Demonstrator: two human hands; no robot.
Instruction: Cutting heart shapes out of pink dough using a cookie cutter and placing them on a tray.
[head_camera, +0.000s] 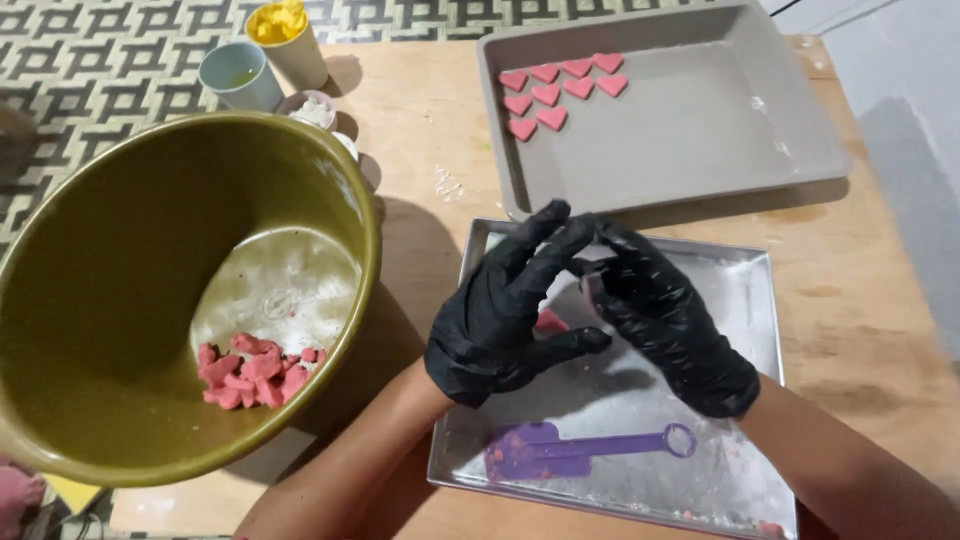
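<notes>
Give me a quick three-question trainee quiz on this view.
1. True or false: the pink hearts lie in the grey tray.
2. Which holds the purple tool: A) olive bowl B) metal tray C) blue cup?
3. What do the left hand and right hand wear?

Key: 1 true. 2 B. 3 black gloves.

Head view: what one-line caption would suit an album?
Black-gloved left hand and right hand meet over a floured metal tray.
</notes>
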